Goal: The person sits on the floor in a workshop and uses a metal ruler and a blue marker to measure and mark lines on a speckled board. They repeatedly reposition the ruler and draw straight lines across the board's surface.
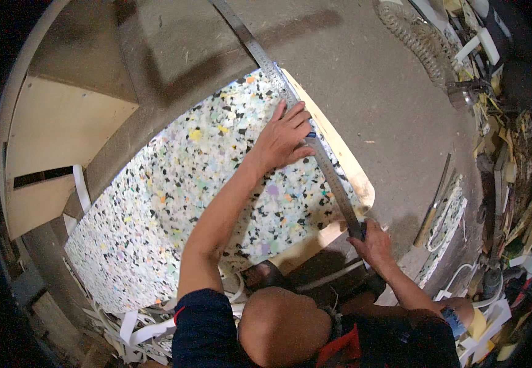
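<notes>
Grey floor, crossed by soft shadows, spreads beneath and beyond everything at hand. Closest in, dark blue sleeves lead up to two bare arms. White strips and offcuts lie tangled on the near side, to the left of both grips.

The right grip is curled in at the near end of a long metal ruler. Something small and dark blue shows between thumb and fingers; whether they have hold of that, the ruler or both, I cannot tell. Under the ruler and to the left of this grip is a speckled foam sheet, white with black, yellow, green and lilac flecks. It lies over a pale wooden board, whose rounded corner peeks out just beyond the right grip.

Further up the ruler, the left grip is spread wide, fingers laid across the metal and the palm side down toward the foam; it is clasped around nothing.

Out to the right of the right grip, a wooden-handled tool lies on the floor beside a speckled foam strip. Beyond these is a long heap of scraps. Past the left grip, the ruler runs off the sheet's far corner. Away to that grip's left stands a plywood box; far off to its right lies a coiled hose.
</notes>
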Motion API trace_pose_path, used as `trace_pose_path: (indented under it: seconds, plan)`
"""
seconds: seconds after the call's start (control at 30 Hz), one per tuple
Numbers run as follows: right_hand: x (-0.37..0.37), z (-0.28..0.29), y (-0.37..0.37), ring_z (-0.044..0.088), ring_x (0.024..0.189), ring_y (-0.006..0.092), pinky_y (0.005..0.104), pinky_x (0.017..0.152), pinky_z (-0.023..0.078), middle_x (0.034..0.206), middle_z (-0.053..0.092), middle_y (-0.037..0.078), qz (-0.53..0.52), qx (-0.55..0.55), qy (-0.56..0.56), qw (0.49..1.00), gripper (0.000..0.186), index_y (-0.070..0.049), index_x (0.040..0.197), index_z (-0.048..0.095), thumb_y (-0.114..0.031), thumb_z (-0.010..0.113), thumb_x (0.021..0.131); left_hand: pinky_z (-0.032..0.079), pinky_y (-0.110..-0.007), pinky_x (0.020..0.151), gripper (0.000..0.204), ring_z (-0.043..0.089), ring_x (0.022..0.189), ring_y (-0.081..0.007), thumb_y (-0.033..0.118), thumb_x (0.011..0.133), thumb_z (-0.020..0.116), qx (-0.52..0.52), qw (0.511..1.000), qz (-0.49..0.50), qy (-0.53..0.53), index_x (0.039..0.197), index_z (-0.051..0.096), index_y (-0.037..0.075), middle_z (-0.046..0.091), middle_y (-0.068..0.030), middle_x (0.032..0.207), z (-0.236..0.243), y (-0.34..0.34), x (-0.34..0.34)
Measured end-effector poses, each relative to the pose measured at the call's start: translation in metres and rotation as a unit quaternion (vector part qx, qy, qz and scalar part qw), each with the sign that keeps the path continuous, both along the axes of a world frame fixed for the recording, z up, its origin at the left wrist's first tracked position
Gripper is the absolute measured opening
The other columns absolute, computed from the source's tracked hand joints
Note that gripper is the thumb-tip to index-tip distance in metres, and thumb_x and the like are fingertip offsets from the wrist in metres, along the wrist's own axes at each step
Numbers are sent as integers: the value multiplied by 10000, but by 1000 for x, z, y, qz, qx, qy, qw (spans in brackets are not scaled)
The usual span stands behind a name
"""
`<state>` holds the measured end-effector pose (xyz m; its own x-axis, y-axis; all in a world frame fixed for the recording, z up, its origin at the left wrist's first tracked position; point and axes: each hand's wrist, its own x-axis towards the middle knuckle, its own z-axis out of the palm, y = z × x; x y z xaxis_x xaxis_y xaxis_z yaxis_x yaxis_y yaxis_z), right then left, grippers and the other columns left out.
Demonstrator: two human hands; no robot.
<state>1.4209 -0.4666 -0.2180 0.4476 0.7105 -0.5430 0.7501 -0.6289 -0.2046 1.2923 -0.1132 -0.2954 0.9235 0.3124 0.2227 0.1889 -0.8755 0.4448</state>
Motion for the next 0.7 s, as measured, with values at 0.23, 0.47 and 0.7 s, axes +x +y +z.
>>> trace_pose_path:
  seconds: [0.23, 0.47, 0.7]
  plan:
    - [33, 6, -82, 665, 792, 453, 546, 677, 526, 893, 650, 232, 13, 6, -88, 996, 325, -16, 1070, 533, -161, 699, 831, 495, -488, 771, 722, 658, 842, -361, 704, 640, 749, -53, 993, -102, 26, 928, 550, 72, 633, -122, 847, 51, -16, 21]
    - [126, 47, -119, 640, 883, 430, 515, 743, 538, 1020, 598, 215, 106, 39, -155, 981, 433, -20, 1229, 533, -139, 699, 848, 487, -450, 599, 361, 640, 682, -348, 381, 834, 757, -120, 991, 45, -28, 865, 550, 87, 610, -120, 725, 112, -159, -54]
    - [117, 35, -26, 636, 1036, 415, 459, 835, 573, 1230, 587, 197, 137, 160, -128, 969, 482, -25, 1306, 527, -58, 659, 844, 416, -335, 537, 537, 417, 568, -193, 345, 704, 926, -185, 871, 418, 182, 813, 515, 17, 507, -78, 611, 136, -152, -193]
